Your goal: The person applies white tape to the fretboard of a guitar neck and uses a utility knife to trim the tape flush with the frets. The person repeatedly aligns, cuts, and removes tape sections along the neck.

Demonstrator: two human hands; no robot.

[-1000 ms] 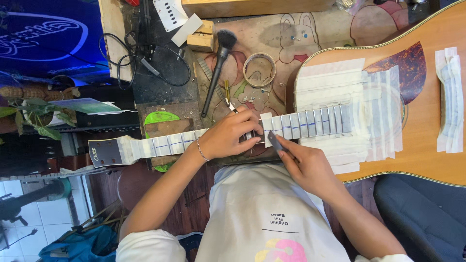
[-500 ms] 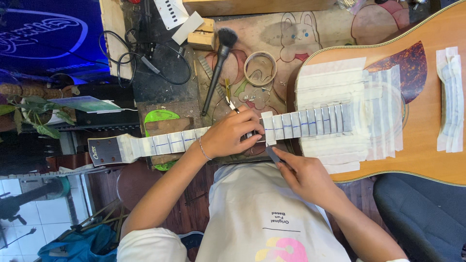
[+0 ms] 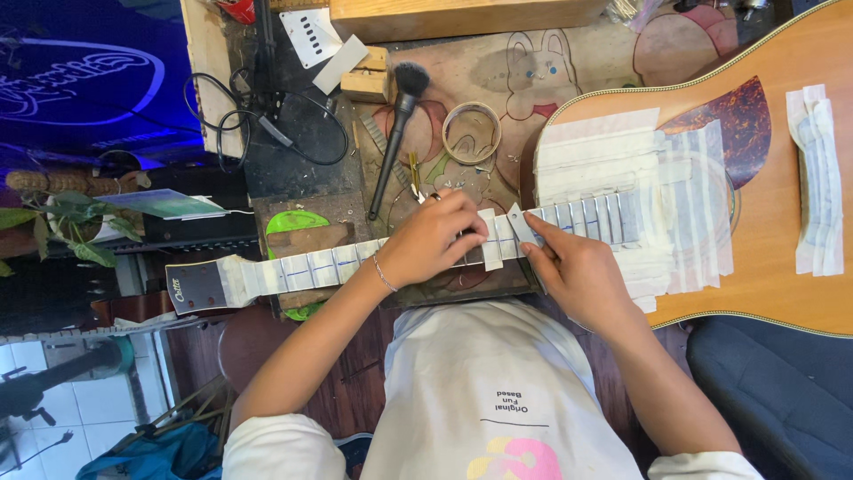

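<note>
An acoustic guitar lies flat across the workbench, its neck wrapped in strips of pale masking tape with blue marks. My left hand curls over the middle of the neck and presses it down. Just to its right, my right hand pinches a small flat grey blade and holds its tip against the taped fretboard. The soundhole area is covered by layered tape. The black headstock points left.
A black soft brush, a roll of tape and small pliers lie on the mat behind the neck. Black cables, a wooden block, a green disc, a plant and a dark seat surround the bench.
My right hand has risen from below the neck onto the fretboard, bringing the blade against the taped frets. My left hand has stayed on the neck.
</note>
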